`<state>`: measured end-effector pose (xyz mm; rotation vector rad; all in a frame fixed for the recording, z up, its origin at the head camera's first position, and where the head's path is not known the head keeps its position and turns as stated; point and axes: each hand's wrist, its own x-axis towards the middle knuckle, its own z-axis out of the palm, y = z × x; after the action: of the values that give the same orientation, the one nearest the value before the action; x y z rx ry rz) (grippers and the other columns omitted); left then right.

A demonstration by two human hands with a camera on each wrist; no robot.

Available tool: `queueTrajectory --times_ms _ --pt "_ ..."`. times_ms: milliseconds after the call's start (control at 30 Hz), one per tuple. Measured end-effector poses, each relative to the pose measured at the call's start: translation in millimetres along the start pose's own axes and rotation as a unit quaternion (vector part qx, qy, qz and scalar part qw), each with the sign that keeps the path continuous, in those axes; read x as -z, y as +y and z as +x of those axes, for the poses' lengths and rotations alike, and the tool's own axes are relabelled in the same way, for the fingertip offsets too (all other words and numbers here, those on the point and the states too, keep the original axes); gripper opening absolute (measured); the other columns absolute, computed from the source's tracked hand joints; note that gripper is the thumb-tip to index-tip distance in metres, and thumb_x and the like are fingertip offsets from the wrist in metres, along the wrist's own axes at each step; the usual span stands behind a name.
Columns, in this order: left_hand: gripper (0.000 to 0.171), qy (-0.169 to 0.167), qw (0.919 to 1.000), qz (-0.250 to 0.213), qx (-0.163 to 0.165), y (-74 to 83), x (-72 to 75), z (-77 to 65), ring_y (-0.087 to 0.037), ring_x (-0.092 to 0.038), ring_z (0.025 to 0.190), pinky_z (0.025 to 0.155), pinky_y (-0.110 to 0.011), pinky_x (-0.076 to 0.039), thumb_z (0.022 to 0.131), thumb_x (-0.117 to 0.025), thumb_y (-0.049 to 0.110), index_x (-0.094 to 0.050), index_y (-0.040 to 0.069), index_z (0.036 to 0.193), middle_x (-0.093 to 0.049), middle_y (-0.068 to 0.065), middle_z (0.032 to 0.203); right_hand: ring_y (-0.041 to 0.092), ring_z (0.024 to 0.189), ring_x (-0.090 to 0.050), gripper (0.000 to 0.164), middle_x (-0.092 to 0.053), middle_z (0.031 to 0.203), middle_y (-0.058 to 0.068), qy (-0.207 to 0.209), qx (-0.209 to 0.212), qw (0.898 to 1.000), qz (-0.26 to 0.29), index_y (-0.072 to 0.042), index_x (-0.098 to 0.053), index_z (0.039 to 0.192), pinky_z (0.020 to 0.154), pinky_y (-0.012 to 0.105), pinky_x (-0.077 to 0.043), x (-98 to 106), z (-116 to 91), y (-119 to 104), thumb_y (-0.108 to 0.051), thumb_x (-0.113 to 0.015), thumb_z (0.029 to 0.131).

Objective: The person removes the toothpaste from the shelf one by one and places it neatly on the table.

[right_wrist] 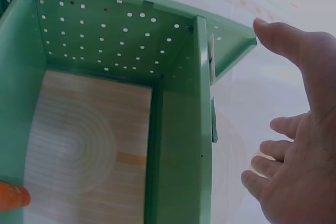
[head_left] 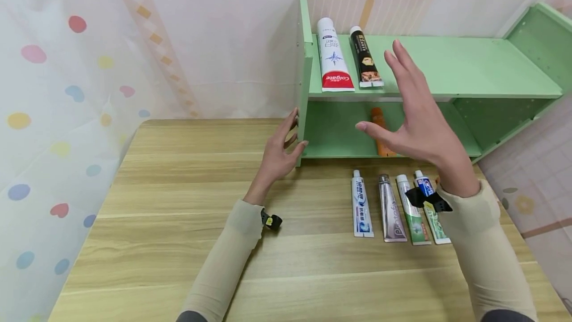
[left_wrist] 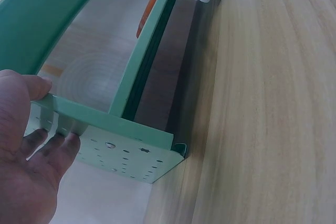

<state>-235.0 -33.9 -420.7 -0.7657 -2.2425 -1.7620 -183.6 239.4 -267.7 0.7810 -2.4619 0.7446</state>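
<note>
My left hand [head_left: 278, 155] grips the left side panel of a green two-tier shelf [head_left: 464, 66]. In the left wrist view the thumb [left_wrist: 38, 86] lies over the panel's front edge, with the fingers against its perforated outer face. Raised before the upper tier, my right hand [head_left: 417, 118] is spread, thumb apart from the fingers, holding nothing. On that tier lie a white and red Colgate toothpaste tube [head_left: 334, 58] and a black toothpaste tube [head_left: 365, 58]. An orange tube [head_left: 379, 122] is on the lower tier, partly behind my right thumb.
Several toothpaste tubes lie in a row on the wooden table [head_left: 178, 222] before the shelf: a white and blue one [head_left: 361, 207], a silver one [head_left: 391, 212], a white and green one [head_left: 415, 217], others partly hidden by my right wrist. A patterned curtain [head_left: 214, 39] hangs behind.
</note>
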Motion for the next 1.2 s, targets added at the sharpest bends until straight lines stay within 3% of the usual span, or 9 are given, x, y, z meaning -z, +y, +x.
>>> queueTrajectory --times_ms 267,400,567,767,1000,1200 --pt "0.077 0.002 1.0000 0.005 -0.004 1.0 0.7 0.6 -0.037 -0.038 0.150 0.115 -0.053 -0.047 0.097 -0.064 -0.005 -0.026 0.005 0.163 -0.032 -0.017 0.166 0.017 0.162 0.003 0.117 0.004 0.175 -0.003 -0.064 -0.035 0.996 -0.053 -0.018 -0.010 0.167 0.131 0.056 -0.022 -2 28 0 -0.037 -0.087 0.081" --pt "0.078 0.002 0.9999 0.003 -0.010 -11.9 -1.5 2.7 -0.037 -0.038 0.151 0.115 -0.052 -0.047 0.097 -0.064 -0.005 -0.025 0.007 0.163 -0.031 -0.016 0.167 0.017 0.162 0.006 0.118 0.009 0.174 -0.004 -0.097 -0.055 0.991 -0.074 -0.018 -0.006 0.167 0.130 0.056 -0.025 -6 39 1 -0.042 -0.084 0.083" --pt "0.081 0.003 0.9998 0.013 -0.013 -31.7 -3.0 5.1 -0.029 -0.039 0.151 0.115 -0.044 -0.049 0.097 -0.067 0.000 -0.025 0.015 0.164 -0.031 -0.006 0.168 0.019 0.162 0.008 0.120 0.011 0.174 -0.002 -0.130 -0.066 0.984 -0.106 -0.014 -0.001 0.167 0.133 0.052 -0.020 -10 53 4 -0.044 -0.083 0.083" --pt "0.081 0.000 0.9998 0.012 -0.018 -37.2 -2.6 5.4 -0.026 -0.040 0.151 0.114 -0.039 -0.050 0.097 -0.069 0.003 -0.026 0.018 0.164 -0.033 -0.001 0.167 0.025 0.162 0.011 0.119 0.011 0.174 0.006 -0.175 -0.083 0.971 -0.140 -0.007 0.002 0.165 0.133 0.052 -0.017 -17 66 8 -0.039 -0.080 0.086" --pt "0.078 0.000 0.9999 0.000 -0.014 -11.6 -1.6 0.9 -0.038 -0.038 0.150 0.114 -0.054 -0.048 0.096 -0.065 -0.006 -0.025 0.003 0.162 -0.031 -0.016 0.167 0.029 0.162 0.009 0.116 0.010 0.174 0.010 -0.190 -0.093 0.963 -0.167 -0.002 0.002 0.164 0.132 0.052 -0.022 -25 72 10 -0.033 -0.078 0.087" --pt "0.076 0.000 0.9999 0.003 -0.016 3.3 2.2 -1.0 -0.040 -0.039 0.149 0.114 -0.053 -0.048 0.096 -0.064 -0.007 -0.026 0.000 0.161 -0.032 -0.020 0.166 0.034 0.162 0.001 0.107 0.001 0.174 0.017 -0.181 -0.094 0.961 -0.185 0.005 -0.006 0.162 0.128 0.054 -0.030 -32 74 7 -0.028 -0.075 0.088"
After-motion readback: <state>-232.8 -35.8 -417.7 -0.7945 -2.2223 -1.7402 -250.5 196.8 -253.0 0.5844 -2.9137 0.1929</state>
